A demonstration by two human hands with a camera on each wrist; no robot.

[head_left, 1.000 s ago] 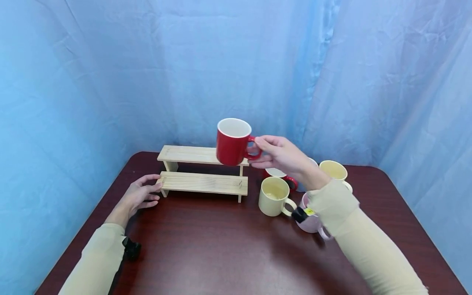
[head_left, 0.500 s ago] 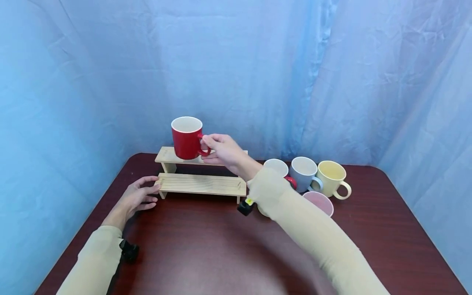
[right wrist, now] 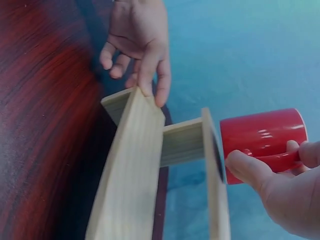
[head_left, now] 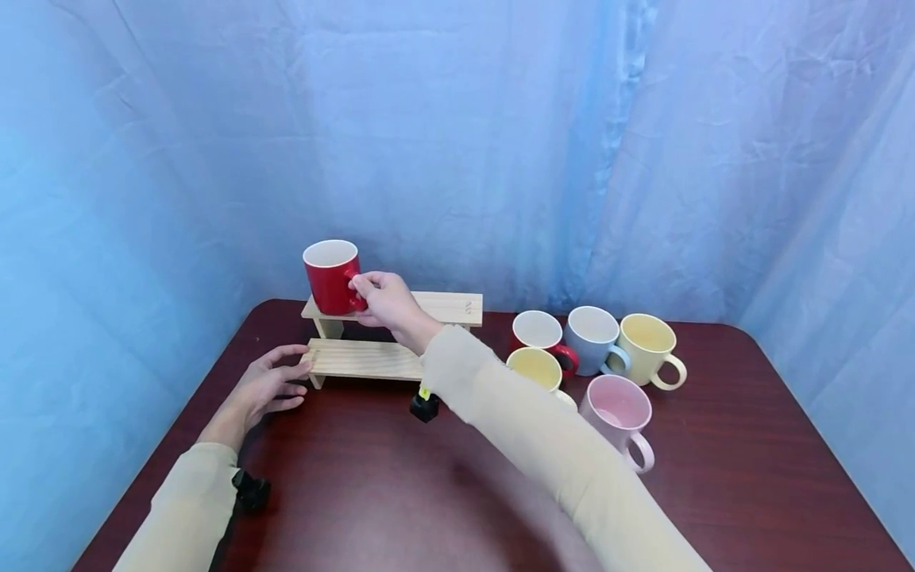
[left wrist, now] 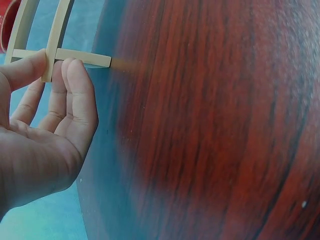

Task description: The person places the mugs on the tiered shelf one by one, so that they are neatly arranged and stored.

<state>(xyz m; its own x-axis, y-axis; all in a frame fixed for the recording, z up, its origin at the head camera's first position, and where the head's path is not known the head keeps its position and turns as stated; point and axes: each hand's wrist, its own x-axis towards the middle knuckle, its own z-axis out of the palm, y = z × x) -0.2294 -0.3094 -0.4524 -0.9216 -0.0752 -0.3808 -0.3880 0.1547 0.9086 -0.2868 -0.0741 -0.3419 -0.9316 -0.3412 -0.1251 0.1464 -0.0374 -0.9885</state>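
My right hand (head_left: pixel 389 302) grips the handle of a red mug (head_left: pixel 332 278) with a white inside. The mug stands upright at the left end of the upper board of a two-tier wooden shelf (head_left: pixel 450 305); in the right wrist view the red mug's (right wrist: pixel 262 131) base is right at that board. My left hand (head_left: pixel 260 389) holds the left end of the lower board (head_left: pixel 364 359). Seen from the left wrist, thumb and fingers (left wrist: pixel 80 90) lie on either side of the board's end. My right forearm hides the lower board's right end.
Right of the shelf stand several mugs: a second red one (head_left: pixel 538 330), a light blue one (head_left: pixel 590 342), two yellow ones (head_left: pixel 646 349) and a pink one (head_left: pixel 616 409). My right sleeve (head_left: pixel 543 453) crosses low before them. Blue curtains (head_left: pixel 457 143) enclose the dark wooden table (head_left: pixel 343 477).
My right hand has carried the red mug left, then lowered it to the upper board's left end. The mugs at right have come into fuller view. My left hand has stayed at the shelf.
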